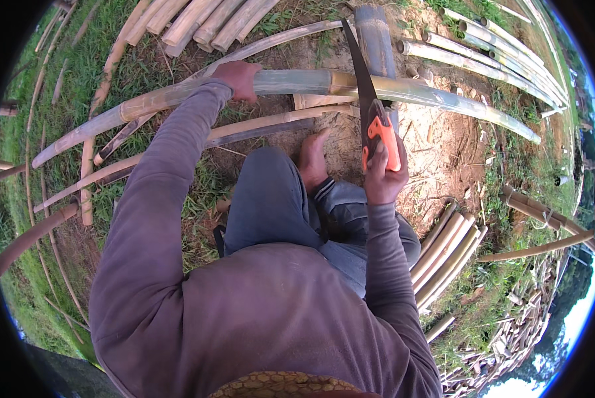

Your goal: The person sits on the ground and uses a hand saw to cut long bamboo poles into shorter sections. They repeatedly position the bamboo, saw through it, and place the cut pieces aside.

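Note:
A long greenish bamboo pole (291,81) lies crosswise in front of me, reaching from the left side to the right. My left hand (239,79) is wrapped over it, left of a brownish joint. In my right hand (385,178) is a handsaw (381,132), gripped by its orange handle. The saw's dark blade points away from me and crosses the pole just right of that joint; whether its teeth touch the bamboo I cannot tell. Beneath the pole, near the blade, a thick grey log (374,43) runs away from me.
Cut bamboo lengths (211,23) lie at the far left, with more bamboo pieces (489,60) at the far right. Another bamboo stack (446,252) sits beside my right knee. My bare foot (312,159) rests on the dirt near the pole. Bamboo scraps (509,338) are heaped at the lower right.

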Tool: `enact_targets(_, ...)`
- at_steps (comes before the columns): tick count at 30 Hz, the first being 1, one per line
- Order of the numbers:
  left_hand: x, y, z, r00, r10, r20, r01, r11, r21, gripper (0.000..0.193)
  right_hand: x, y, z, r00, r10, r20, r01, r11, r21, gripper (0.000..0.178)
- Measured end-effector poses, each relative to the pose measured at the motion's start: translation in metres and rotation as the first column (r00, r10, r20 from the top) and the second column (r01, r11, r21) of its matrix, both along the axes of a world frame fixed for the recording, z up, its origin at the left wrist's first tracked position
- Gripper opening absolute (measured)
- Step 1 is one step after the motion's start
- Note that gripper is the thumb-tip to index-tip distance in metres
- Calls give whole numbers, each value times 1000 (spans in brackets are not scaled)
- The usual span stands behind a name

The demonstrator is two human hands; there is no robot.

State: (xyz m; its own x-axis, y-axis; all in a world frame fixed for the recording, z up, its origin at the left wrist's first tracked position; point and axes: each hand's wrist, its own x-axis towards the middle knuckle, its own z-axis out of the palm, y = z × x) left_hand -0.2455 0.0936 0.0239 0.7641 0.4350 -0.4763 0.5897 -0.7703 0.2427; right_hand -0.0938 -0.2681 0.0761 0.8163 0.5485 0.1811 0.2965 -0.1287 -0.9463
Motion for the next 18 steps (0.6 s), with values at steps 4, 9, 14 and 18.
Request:
enact_targets(4,14,19,15,1000,9,-26,-11,999,-52,70,44,50,-9,997,7,76,-5,1000,-26,41)
enact_targets(9,0,31,-16,999,-4,52,11,991,-135,82,-69,-102,30,1000,-30,0,30,998,-51,54)
enact_targets(14,3,46,-31,999,9,49,1,982,-186,83,-64,-87,38,987,-5,-160,0,999,-35,61)
enact_targets(18,23,43,-27,997,-53,54,67,952,-298,78,41,63,3,1000,-22,10,22,999,-31,40)
